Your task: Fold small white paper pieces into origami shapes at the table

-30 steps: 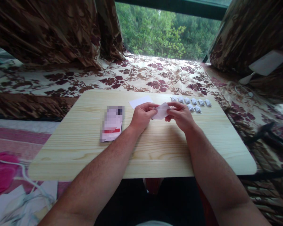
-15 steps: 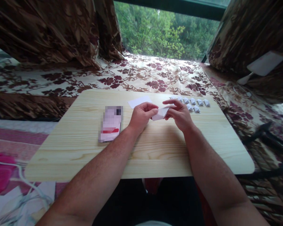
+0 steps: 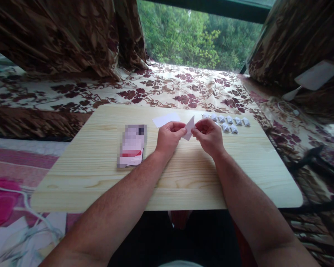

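A small folded piece of white paper (image 3: 189, 128) is held up over the table, its upper corner pointing away from me. My left hand (image 3: 170, 136) is closed, pinching its left edge between thumb and fingers. From the other side my right hand (image 3: 210, 135) grips the right edge with thumb and curled fingers. Just behind the left hand lies a flat sheet of white paper (image 3: 166, 119). Several small folded white paper pieces (image 3: 229, 119) with raised points sit in two rows beyond the right hand; some are partly covered by it.
The light wooden table (image 3: 80, 174) has rounded corners. A phone (image 3: 131, 145), blurred out in part, lies left of my forearms. A floral cloth (image 3: 183, 85) covers the ledge behind. White cables (image 3: 26, 200) and a pink cloth (image 3: 2, 202) are at lower left, a white lamp (image 3: 317, 76) at right.
The folded paper has turned from lying fairly flat to a narrow, upright-pointing shape. My right hand's raised fingers have curled in and regripped its edge. The left hand keeps its pinch.
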